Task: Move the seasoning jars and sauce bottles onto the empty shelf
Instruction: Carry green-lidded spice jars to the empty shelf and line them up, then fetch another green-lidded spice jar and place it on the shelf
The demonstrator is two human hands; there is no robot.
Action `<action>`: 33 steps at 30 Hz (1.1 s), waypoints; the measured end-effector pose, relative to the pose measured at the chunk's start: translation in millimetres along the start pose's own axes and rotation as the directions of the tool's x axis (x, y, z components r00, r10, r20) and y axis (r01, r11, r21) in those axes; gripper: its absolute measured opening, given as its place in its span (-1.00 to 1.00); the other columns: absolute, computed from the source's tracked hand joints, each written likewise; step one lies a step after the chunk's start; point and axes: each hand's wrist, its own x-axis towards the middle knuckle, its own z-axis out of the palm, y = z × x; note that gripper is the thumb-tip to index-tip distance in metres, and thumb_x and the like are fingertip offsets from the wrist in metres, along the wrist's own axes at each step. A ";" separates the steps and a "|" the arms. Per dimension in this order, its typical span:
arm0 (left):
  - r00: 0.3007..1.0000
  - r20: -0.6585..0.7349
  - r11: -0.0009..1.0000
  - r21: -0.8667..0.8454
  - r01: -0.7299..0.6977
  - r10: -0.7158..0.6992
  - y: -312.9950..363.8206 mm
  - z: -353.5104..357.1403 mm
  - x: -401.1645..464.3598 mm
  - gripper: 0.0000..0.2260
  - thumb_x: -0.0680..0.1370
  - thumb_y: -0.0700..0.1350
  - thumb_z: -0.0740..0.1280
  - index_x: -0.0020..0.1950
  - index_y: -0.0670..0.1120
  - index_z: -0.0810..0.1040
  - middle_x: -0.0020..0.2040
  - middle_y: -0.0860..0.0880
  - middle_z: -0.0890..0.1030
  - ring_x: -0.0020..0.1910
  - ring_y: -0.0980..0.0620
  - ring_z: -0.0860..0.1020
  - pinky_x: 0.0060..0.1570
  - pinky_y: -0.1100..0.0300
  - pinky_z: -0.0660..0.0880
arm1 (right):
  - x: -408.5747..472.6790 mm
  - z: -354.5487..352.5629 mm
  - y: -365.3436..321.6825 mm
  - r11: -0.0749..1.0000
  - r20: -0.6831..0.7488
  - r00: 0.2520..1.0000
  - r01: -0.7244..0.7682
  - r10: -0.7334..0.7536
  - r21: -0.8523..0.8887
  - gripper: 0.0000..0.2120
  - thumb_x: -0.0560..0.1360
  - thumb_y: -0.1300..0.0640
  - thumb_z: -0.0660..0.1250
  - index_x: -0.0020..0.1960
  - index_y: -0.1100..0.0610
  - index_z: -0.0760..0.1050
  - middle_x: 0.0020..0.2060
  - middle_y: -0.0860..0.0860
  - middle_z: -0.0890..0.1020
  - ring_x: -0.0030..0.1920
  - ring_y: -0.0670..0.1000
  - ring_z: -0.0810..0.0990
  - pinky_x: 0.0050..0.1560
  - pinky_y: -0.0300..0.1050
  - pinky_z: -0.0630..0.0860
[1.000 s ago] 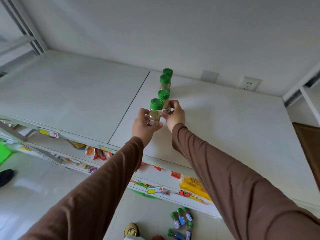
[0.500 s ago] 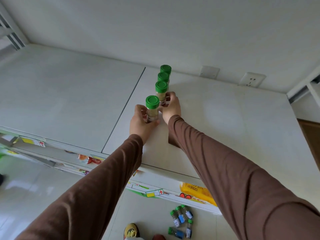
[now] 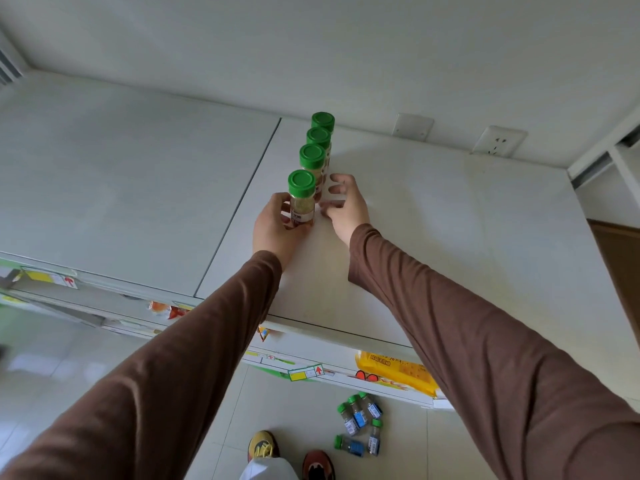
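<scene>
Several green-capped seasoning jars stand in a row on the white top shelf (image 3: pixel 450 237), running back toward the wall. My left hand (image 3: pixel 273 226) grips the nearest jar (image 3: pixel 302 199), which stands upright on the shelf. My right hand (image 3: pixel 344 204) hovers just right of the row with fingers spread and loosely curled, holding nothing. The second jar (image 3: pixel 311 162) sits a short gap left of those fingers. Two more jars (image 3: pixel 320 131) stand behind it. Several small green-capped jars with blue labels (image 3: pixel 360 422) lie on the floor below.
A yellow snack packet (image 3: pixel 394 372) and price tags sit on the lower shelf edge. Two wall sockets (image 3: pixel 498 140) are behind the shelf. A seam (image 3: pixel 239 209) splits the shelf top. My feet (image 3: pixel 291 452) show on the tiled floor.
My right hand has let go of the second jar and drawn slightly right, fingers opening. My left hand stays around the front jar. The view has tilted a little closer.
</scene>
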 end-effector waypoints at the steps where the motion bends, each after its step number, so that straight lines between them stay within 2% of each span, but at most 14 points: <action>1: 1.000 -0.007 1.000 0.027 -0.009 0.009 0.0 2.0 1.7 -0.65 0.42 -0.02 0.50 0.15 0.00 0.52 -0.03 0.05 0.60 -0.26 0.24 0.51 -0.27 0.34 0.42 | -0.9 -3.2 2.0 1.000 -0.005 1.000 0.002 -0.002 -0.006 -0.52 0.46 0.43 0.32 0.31 0.10 0.40 0.09 0.04 0.50 -0.20 -0.08 0.58 -0.09 -0.21 0.55; 3: 1.000 -0.016 0.998 0.067 -0.020 0.021 -0.9 5.9 4.8 -0.67 0.41 -0.03 0.50 0.12 -0.02 0.55 0.00 0.00 0.60 -0.26 0.23 0.49 -0.22 0.26 0.43 | -3.7 -9.0 4.7 1.000 -0.012 1.000 0.014 -0.014 -0.027 -0.55 0.47 0.37 0.35 0.30 0.07 0.42 0.10 0.03 0.52 -0.12 -0.01 0.58 0.00 -0.13 0.56; 7: 1.000 -0.020 0.995 0.102 -0.016 0.018 0.9 10.8 10.0 -0.68 0.39 -0.03 0.50 0.10 -0.03 0.54 0.01 -0.02 0.60 -0.24 0.17 0.50 -0.21 0.25 0.43 | -7.5 -16.8 10.0 1.000 -0.008 1.000 0.012 -0.012 -0.004 -0.58 0.47 0.34 0.34 0.27 0.03 0.44 0.10 0.00 0.53 -0.05 0.07 0.61 0.07 -0.03 0.61; 11: 1.000 -0.031 0.992 0.124 0.006 -0.002 3.4 15.0 14.7 -0.62 0.37 0.02 0.51 0.09 -0.03 0.48 0.04 -0.05 0.57 -0.11 0.00 0.57 -0.08 0.13 0.56 | -12.0 -21.1 10.7 1.000 0.002 1.000 0.003 -0.003 -0.010 -0.59 0.47 0.34 0.32 0.26 0.03 0.45 0.08 0.00 0.53 -0.08 0.09 0.64 0.05 0.04 0.64; 15: 0.999 -0.037 0.990 0.138 0.013 -0.008 6.9 18.7 15.8 -0.59 0.37 0.01 0.51 0.12 -0.05 0.45 0.06 -0.05 0.55 -0.05 -0.03 0.56 0.01 0.04 0.58 | -16.2 -24.5 10.3 1.000 0.016 1.000 -0.010 0.010 0.001 -0.60 0.47 0.36 0.31 0.25 0.04 0.46 0.09 0.02 0.52 -0.08 0.13 0.66 0.02 0.11 0.66; 18: 0.999 -0.046 0.991 0.129 0.029 -0.023 10.5 19.8 13.7 -0.56 0.37 -0.02 0.52 0.16 -0.06 0.45 0.09 -0.06 0.53 -0.05 -0.02 0.55 0.01 0.03 0.59 | -20.4 -29.4 8.9 1.000 0.032 0.999 -0.004 0.004 -0.024 -0.61 0.49 0.34 0.32 0.27 0.06 0.44 0.11 0.04 0.51 -0.06 0.12 0.65 0.02 0.07 0.66; 20: 0.998 -0.048 0.992 0.117 0.054 -0.048 11.9 17.9 9.6 -0.49 0.37 -0.03 0.54 0.24 -0.06 0.44 0.13 -0.06 0.51 -0.03 -0.01 0.53 0.05 0.03 0.58 | -24.1 -32.7 7.7 0.998 0.054 0.998 0.011 -0.008 -0.067 -0.60 0.50 0.30 0.34 0.31 0.09 0.42 0.15 0.05 0.51 -0.05 0.09 0.63 0.01 0.01 0.64; 23: 0.998 -0.033 0.989 0.137 0.062 -0.058 7.6 8.6 -1.5 -0.41 0.37 -0.08 0.56 0.32 -0.06 0.41 0.20 -0.06 0.49 0.12 -0.05 0.51 0.18 0.02 0.51 | -32.9 -36.5 6.0 0.986 0.109 0.994 0.042 -0.025 -0.161 -0.54 0.50 0.25 0.37 0.37 0.13 0.38 0.20 0.06 0.51 -0.07 0.01 0.58 0.01 -0.11 0.53; 26: 0.999 0.001 0.972 0.231 0.044 -0.046 0.9 -9.2 -19.2 -0.40 0.40 -0.07 0.55 0.38 -0.08 0.40 0.28 -0.09 0.47 0.26 -0.09 0.44 0.29 0.02 0.42 | -51.5 -42.7 1.3 0.949 0.171 0.984 0.099 -0.049 -0.301 -0.50 0.50 0.18 0.40 0.40 0.15 0.36 0.26 0.09 0.50 0.10 0.04 0.56 0.19 -0.09 0.48; 29: 0.997 0.056 0.940 0.341 0.021 -0.043 -1.0 -31.5 -43.9 -0.39 0.46 -0.04 0.50 0.45 -0.07 0.37 0.38 -0.11 0.41 0.36 -0.11 0.34 0.34 0.04 0.33 | -77.0 -47.6 -5.7 0.858 0.258 0.963 0.200 -0.081 -0.474 -0.47 0.50 0.12 0.40 0.43 0.13 0.34 0.33 0.12 0.47 0.29 0.12 0.48 0.34 -0.02 0.38; 33: 0.993 0.108 0.887 0.461 -0.017 -0.037 -0.5 -65.4 -88.6 -0.39 0.48 0.02 0.48 0.48 -0.06 0.35 0.45 -0.10 0.37 0.42 -0.13 0.29 0.40 -0.01 0.28 | -122.8 -49.5 -19.2 0.722 0.367 0.927 0.304 -0.075 -0.622 -0.44 0.53 0.07 0.36 0.48 0.10 0.29 0.40 0.13 0.39 0.39 0.17 0.34 0.39 -0.02 0.30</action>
